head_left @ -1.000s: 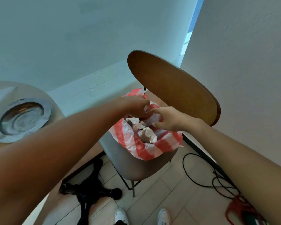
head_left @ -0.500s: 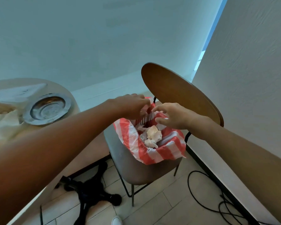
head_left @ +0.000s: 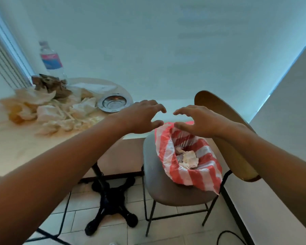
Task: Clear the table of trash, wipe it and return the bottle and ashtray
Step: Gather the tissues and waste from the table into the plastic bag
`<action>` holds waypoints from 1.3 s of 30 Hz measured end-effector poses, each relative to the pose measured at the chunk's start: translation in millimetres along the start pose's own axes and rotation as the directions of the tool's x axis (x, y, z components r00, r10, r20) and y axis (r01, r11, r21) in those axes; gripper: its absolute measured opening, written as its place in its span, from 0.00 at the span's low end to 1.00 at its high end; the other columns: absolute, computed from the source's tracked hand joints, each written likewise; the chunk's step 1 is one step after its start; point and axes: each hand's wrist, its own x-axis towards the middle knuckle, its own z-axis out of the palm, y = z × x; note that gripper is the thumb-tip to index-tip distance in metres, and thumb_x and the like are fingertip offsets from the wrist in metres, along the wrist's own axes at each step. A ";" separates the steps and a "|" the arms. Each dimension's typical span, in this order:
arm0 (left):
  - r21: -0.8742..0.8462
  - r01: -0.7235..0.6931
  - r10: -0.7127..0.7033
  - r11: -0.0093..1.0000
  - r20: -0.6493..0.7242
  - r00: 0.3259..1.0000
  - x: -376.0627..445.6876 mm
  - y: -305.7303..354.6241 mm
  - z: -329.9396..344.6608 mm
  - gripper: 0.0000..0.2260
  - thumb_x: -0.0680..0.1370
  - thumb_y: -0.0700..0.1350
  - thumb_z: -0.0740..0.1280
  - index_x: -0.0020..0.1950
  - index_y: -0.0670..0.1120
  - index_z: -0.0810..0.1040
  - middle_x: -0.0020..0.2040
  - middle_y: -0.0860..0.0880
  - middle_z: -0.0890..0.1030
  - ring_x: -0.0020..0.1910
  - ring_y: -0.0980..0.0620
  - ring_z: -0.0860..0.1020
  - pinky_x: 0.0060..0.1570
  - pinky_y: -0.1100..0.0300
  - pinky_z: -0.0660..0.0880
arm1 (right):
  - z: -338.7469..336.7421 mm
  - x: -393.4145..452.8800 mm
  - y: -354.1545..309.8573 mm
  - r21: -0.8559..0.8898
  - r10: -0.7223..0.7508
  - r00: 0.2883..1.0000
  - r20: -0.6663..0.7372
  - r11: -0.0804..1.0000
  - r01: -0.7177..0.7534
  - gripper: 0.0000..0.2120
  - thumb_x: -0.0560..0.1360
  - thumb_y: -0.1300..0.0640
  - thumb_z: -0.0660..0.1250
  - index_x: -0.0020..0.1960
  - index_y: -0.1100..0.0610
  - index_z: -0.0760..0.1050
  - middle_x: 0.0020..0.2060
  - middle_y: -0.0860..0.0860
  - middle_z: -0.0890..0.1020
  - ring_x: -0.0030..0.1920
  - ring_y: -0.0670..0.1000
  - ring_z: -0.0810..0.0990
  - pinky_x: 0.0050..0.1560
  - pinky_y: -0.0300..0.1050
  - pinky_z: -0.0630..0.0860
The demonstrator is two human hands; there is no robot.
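A red-and-white striped plastic bag (head_left: pixel 198 175) sits open on the grey seat of a chair (head_left: pixel 159 184), with crumpled paper (head_left: pixel 190 159) inside. My left hand (head_left: pixel 141 117) and my right hand (head_left: pixel 196 122) hover side by side above the bag's far rim, fingers spread and loosely bent, holding nothing. To the left stands the light wooden table (head_left: pixel 11 149). On it lie a heap of crumpled white napkins (head_left: pixel 60 112), brown paper scraps (head_left: pixel 49 85), a metal ashtray (head_left: pixel 114 103) and a clear water bottle (head_left: pixel 50 61) at the far edge.
The chair's curved wooden back (head_left: pixel 224 128) rises behind my right forearm, close to the wall on the right. The table's black cross-shaped base (head_left: pixel 109 206) stands on the tiled floor beside the chair legs. A black cable (head_left: pixel 226 237) curls at the lower right.
Both hands have lifted out of the bag's mouth and spread open above it. The view has swung left and back, bringing the littered table, the ashtray and the bottle into sight.
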 end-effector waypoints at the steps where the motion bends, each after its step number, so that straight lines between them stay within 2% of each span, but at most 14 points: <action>1: -0.008 0.016 -0.016 1.000 -0.024 1.000 -9.9 -2.3 -3.8 0.21 0.80 0.58 0.63 0.71 0.54 0.70 0.70 0.49 0.73 0.68 0.47 0.72 0.67 0.46 0.69 | -2.7 1.7 -6.8 -0.005 -0.019 1.000 -0.003 1.000 0.019 0.28 0.76 0.33 0.63 0.72 0.42 0.70 0.69 0.47 0.75 0.67 0.50 0.74 0.67 0.56 0.74; 6: -0.048 0.107 -0.113 0.993 -0.146 0.983 -72.2 -27.0 -22.7 0.19 0.79 0.59 0.63 0.69 0.56 0.72 0.68 0.52 0.74 0.69 0.50 0.71 0.68 0.48 0.69 | -9.5 19.3 -59.8 -0.005 -0.149 0.988 -0.038 0.989 0.148 0.28 0.76 0.34 0.62 0.73 0.44 0.69 0.69 0.47 0.75 0.67 0.50 0.75 0.67 0.54 0.73; 8: -0.063 0.128 -0.137 0.990 -0.184 0.973 -96.0 -39.6 -29.5 0.19 0.79 0.57 0.64 0.69 0.54 0.73 0.69 0.52 0.74 0.69 0.51 0.70 0.69 0.53 0.67 | -8.7 25.9 -83.3 0.004 -0.190 0.981 -0.044 0.982 0.190 0.29 0.75 0.32 0.61 0.72 0.43 0.69 0.68 0.47 0.76 0.65 0.50 0.76 0.65 0.55 0.75; 14: -0.109 0.206 -0.225 0.973 -0.212 0.951 -160.1 -92.5 -38.2 0.19 0.79 0.59 0.64 0.69 0.56 0.72 0.69 0.53 0.74 0.67 0.51 0.72 0.64 0.54 0.70 | 3.3 52.2 -146.2 0.031 -0.269 0.962 -0.043 0.962 0.270 0.32 0.71 0.25 0.57 0.70 0.38 0.69 0.68 0.44 0.75 0.65 0.48 0.75 0.65 0.56 0.75; 19: -0.135 0.209 -0.235 0.968 -0.220 0.947 -196.9 -143.3 -39.5 0.19 0.79 0.60 0.64 0.68 0.57 0.72 0.69 0.54 0.73 0.65 0.52 0.74 0.63 0.52 0.73 | 18.5 76.9 -200.3 0.037 -0.292 0.955 -0.044 0.955 0.294 0.29 0.74 0.31 0.62 0.71 0.42 0.71 0.70 0.45 0.74 0.67 0.48 0.74 0.66 0.53 0.74; 22: -0.153 0.181 -0.215 0.971 -0.243 0.946 -211.1 -174.9 -43.9 0.19 0.79 0.59 0.65 0.68 0.54 0.73 0.68 0.53 0.74 0.66 0.52 0.73 0.63 0.54 0.71 | 30.4 93.4 -228.0 0.014 -0.296 0.954 -0.035 0.955 0.297 0.30 0.74 0.29 0.59 0.70 0.42 0.72 0.67 0.46 0.75 0.65 0.49 0.75 0.65 0.54 0.75; 27: -0.149 0.172 -0.203 0.974 -0.232 0.951 -229.7 -223.1 -44.7 0.21 0.77 0.61 0.66 0.68 0.55 0.72 0.69 0.52 0.74 0.68 0.50 0.71 0.66 0.49 0.71 | 44.9 109.2 -257.3 -0.034 -0.266 0.963 -0.043 0.964 0.265 0.33 0.72 0.26 0.56 0.71 0.41 0.70 0.69 0.46 0.74 0.68 0.49 0.73 0.66 0.57 0.74; 32: -0.158 0.183 -0.216 0.970 -0.229 0.949 -244.0 -253.1 -41.8 0.23 0.76 0.61 0.67 0.68 0.55 0.73 0.68 0.52 0.73 0.68 0.50 0.71 0.65 0.51 0.70 | 56.3 118.2 -277.6 -0.027 -0.233 0.972 -0.044 0.972 0.232 0.29 0.74 0.30 0.62 0.71 0.39 0.69 0.71 0.44 0.71 0.70 0.50 0.71 0.66 0.60 0.73; 39: -0.148 0.200 -0.231 0.969 -0.235 0.944 -249.4 -277.2 -40.3 0.24 0.75 0.62 0.68 0.68 0.55 0.72 0.70 0.53 0.72 0.69 0.51 0.70 0.68 0.50 0.69 | 55.3 144.8 -296.1 -0.062 -0.246 0.967 -0.061 0.968 0.242 0.25 0.76 0.35 0.64 0.71 0.42 0.71 0.68 0.46 0.74 0.63 0.49 0.76 0.61 0.48 0.74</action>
